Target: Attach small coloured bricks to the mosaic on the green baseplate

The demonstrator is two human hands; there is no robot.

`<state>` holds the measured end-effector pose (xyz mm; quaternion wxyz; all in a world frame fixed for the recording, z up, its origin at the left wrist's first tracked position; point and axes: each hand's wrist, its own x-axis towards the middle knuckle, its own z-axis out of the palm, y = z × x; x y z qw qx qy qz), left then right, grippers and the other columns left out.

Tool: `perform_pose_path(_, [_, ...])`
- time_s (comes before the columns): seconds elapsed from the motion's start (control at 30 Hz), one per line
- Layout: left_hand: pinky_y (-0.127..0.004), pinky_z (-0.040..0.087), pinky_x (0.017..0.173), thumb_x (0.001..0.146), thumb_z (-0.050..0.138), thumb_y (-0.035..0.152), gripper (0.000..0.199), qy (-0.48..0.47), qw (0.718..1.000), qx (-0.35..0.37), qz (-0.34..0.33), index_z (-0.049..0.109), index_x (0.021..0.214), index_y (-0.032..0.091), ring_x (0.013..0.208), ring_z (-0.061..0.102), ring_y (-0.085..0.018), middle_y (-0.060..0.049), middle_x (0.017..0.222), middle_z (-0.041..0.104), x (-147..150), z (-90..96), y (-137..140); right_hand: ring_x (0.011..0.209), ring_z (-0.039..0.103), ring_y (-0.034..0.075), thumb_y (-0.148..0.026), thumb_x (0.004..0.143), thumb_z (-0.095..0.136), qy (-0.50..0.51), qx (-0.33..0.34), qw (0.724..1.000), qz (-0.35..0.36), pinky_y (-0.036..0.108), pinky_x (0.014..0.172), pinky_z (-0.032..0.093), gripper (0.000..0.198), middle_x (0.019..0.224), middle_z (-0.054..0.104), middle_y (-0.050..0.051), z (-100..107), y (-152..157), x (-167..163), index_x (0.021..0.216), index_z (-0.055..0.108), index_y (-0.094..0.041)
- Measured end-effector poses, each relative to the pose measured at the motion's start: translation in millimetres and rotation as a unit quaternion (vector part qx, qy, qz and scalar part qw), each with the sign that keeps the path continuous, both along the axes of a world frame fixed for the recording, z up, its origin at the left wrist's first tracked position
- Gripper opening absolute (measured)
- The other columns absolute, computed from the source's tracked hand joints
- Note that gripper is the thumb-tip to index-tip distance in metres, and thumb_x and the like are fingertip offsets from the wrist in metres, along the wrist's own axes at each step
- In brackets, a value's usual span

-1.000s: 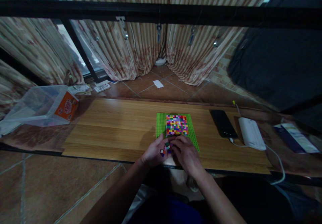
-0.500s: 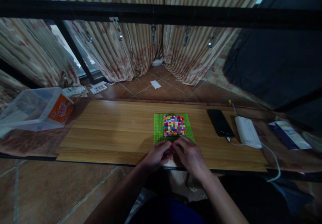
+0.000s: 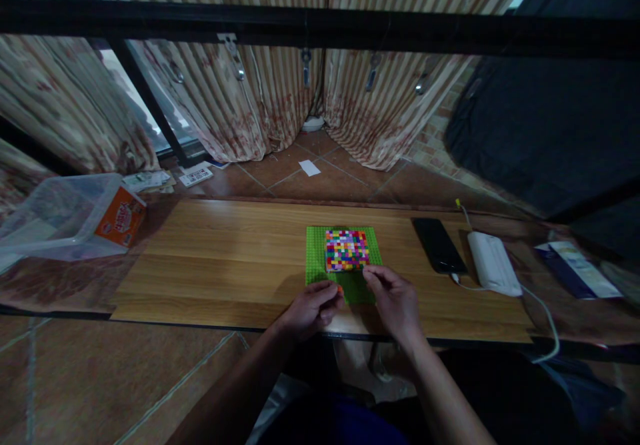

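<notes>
From the head camera, your left hand [image 3: 311, 308] rests on the near edge of the bench [image 3: 225, 265], fingers curled together around what looks like a few small bricks; one orange brick [image 3: 340, 289] peeks out at the fingertips. How many are in there you cannot tell. Your right hand [image 3: 395, 298] is just beside it to the right, thumb and forefinger pinched together at the near right corner of the brick mosaic [image 3: 347, 250]. Whether that grip is clamped on a brick or closed on nothing is too small to tell.

The mosaic sits on the far half of the green baseplate [image 3: 316, 258], which lies flat on the bench near its middle. The near strip of the plate is bare green studs.

To seat a brick well here, keep the left hand low and still as the supply. Bring the right pinch down square over the studs next to the last row, line up the edges with the neighbours, then press straight down. Steady the plate if it slides.

Further right lie a black phone [image 3: 439, 245] and a white power bank [image 3: 493, 263] with its cable. A clear plastic tub [image 3: 60, 215] stands at the far left.
</notes>
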<state>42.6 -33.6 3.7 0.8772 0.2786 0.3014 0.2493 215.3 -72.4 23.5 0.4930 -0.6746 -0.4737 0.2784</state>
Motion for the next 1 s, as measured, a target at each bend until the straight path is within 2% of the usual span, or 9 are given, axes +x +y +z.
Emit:
perform_pose_path(0.07, [-0.017,0.010,0.037,0.072,0.069,0.042,0.032,0.007,1.000,-0.002,0.001,0.056,0.080,0.013,0.039,0.030,0.000,0.002,0.066,0.053,0,0.2,0,0.081,0.064,0.021,-0.042,0.081,0.055,-0.043,0.019,0.999,-0.024,0.034,0.074,0.049,0.029,0.090,0.070,0.008,1,10,9,0.089,0.069,-0.019])
perform_pose_path(0.27, [-0.017,0.010,0.036,0.072,0.069,0.043,0.033,0.016,1.000,-0.004,0.016,0.056,0.079,0.013,0.038,0.030,0.001,0.001,0.065,0.053,2,3.6,-2,0.075,0.064,0.021,-0.034,0.082,0.051,-0.192,0.025,0.981,-0.021,0.032,0.069,0.048,0.026,0.086,0.070,0.009,5,32,15,0.086,0.071,-0.018])
perform_pose_path(0.5, [-0.017,0.011,0.035,0.073,0.069,0.041,0.030,0.004,1.000,-0.009,0.013,0.057,0.077,0.013,0.037,0.030,0.000,0.001,0.063,0.054,2,3.4,-2,0.077,0.064,0.022,-0.029,0.082,0.049,-0.270,0.005,0.962,-0.030,0.033,0.071,0.047,0.024,0.087,0.070,0.009,4,38,10,0.088,0.069,-0.017])
perform_pose_path(0.8, [-0.018,0.010,0.036,0.073,0.069,0.041,0.031,-0.005,1.000,-0.012,0.010,0.058,0.079,0.013,0.038,0.029,0.001,0.002,0.063,0.054,1,4.7,-2,0.074,0.066,0.021,-0.033,0.080,0.054,-0.203,0.010,0.979,-0.021,0.033,0.072,0.050,0.024,0.086,0.072,0.010,7,39,13,0.088,0.069,-0.016])
perform_pose_path(1.0, [-0.018,0.011,0.037,0.073,0.068,0.042,0.032,-0.007,1.000,-0.010,0.002,0.056,0.080,0.014,0.038,0.028,0.000,0.002,0.063,0.053,1,3.3,-2,0.075,0.067,0.023,-0.037,0.078,0.057,-0.124,0.016,0.990,-0.061,0.034,0.070,0.051,0.027,0.084,0.073,0.010,-1,40,20,0.087,0.070,-0.016])
